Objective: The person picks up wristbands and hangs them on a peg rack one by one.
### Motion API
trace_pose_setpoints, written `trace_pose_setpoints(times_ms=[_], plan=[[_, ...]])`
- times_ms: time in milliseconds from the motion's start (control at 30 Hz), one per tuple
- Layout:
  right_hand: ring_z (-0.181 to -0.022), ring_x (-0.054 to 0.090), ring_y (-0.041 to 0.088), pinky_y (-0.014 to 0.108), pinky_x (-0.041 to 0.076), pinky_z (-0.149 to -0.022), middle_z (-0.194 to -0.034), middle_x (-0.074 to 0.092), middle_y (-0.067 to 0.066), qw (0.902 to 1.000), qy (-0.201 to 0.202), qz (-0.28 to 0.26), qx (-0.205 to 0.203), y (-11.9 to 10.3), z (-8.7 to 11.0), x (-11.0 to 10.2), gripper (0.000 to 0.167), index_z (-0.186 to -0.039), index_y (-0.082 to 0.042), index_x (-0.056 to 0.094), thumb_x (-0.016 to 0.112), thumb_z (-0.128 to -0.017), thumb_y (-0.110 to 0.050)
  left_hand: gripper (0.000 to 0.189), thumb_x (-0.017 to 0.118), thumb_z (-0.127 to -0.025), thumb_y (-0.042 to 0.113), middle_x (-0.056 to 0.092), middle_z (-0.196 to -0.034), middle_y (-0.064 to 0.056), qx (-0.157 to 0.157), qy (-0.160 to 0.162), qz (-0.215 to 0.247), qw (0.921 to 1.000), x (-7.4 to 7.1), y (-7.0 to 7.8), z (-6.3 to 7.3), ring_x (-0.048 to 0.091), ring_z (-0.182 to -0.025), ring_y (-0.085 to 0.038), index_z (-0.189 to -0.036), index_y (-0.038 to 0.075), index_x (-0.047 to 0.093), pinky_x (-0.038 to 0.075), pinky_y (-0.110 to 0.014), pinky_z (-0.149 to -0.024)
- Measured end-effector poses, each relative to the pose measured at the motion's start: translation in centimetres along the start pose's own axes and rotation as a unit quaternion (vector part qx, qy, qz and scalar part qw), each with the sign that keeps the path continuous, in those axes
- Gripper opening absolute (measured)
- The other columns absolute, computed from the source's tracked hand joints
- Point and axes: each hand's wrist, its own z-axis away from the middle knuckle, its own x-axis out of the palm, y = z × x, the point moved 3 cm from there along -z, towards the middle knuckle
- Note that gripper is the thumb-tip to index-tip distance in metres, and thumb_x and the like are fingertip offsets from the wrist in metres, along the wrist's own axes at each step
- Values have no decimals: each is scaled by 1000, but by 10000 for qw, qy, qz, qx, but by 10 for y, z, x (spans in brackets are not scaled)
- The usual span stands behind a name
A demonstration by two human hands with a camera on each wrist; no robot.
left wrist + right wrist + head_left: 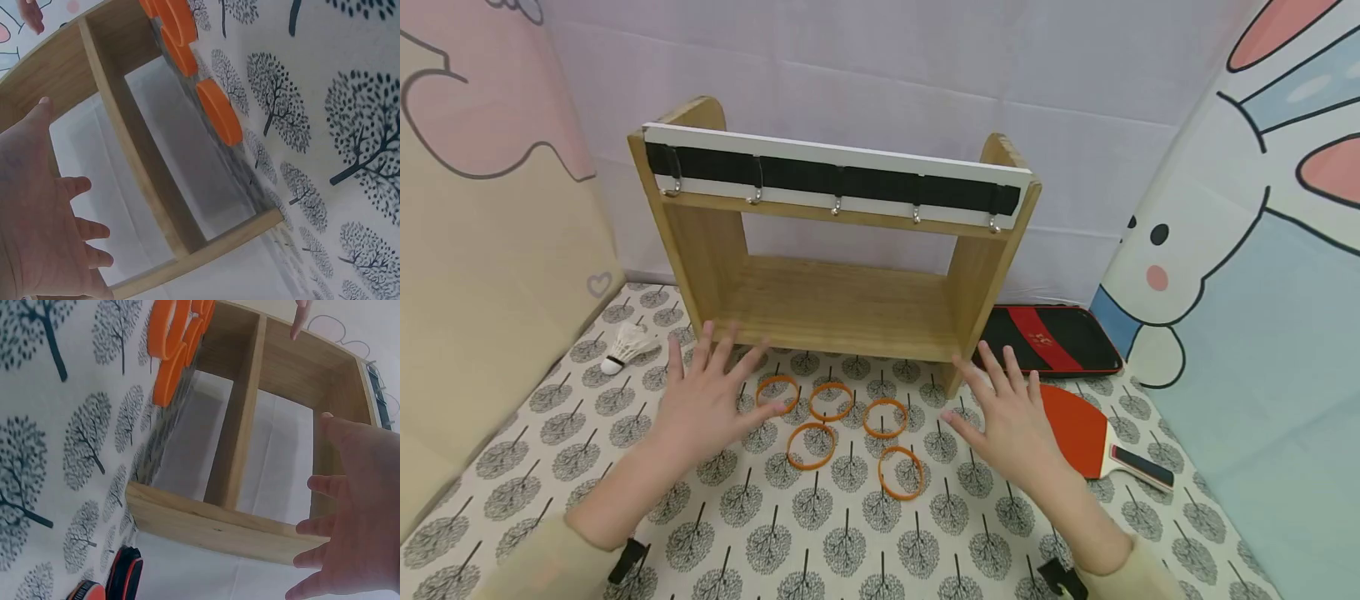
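We see the left hand (703, 408) and the right hand (1011, 421) both unclenched and holding nothing, their fingers spread, raised above the tree-print cloth (805, 533). Between the two hands lie five orange rings (220, 114): three form a slanting row nearer the fingertips, while two sit closer to the wrists. In the head view, we see the left thumb overlap the row's leftmost ring, yet the left wrist view shows hand and rings apart. Beyond both hands stands a wooden rack (850, 300); the left fingertips overlap its lower front edge in the head view, and we cannot tell whether they touch it. Across the rack's upper front, farther from the hands, we find five metal hooks (837, 207) along a black strip (880, 182). To the left of the left hand, we notice a shuttlecock (627, 343) on its side. Just to the right of the right hand lies a red paddle (1078, 429), and past that hand's fingertips, to the right, a black-and-red case (1045, 337).
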Motion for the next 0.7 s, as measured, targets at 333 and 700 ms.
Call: trace_pose_setpoints(times_ms=[333,700], plan=[[-144,1,38,70,9,-107,-158,10,11,9990,229,-203,329,21,-11,-16,76,-150,-28,23,58,-88,-52,85,41,-84,74,-1,-157,-13,153,-18,-119,9998,-6,-6,-6,-2,-143,-41,-151,27,19,-21,-53,-108],[-144,5,38,66,19,-107,-157,13,14,9886,680,-1216,564,44,-37,0,86,-153,-23,11,63,-87,-45,86,51,-83,68,24,-153,-18,658,99,269,9974,8,-19,-12,25,-137,-44,-149,18,28,19,-64,-109]])
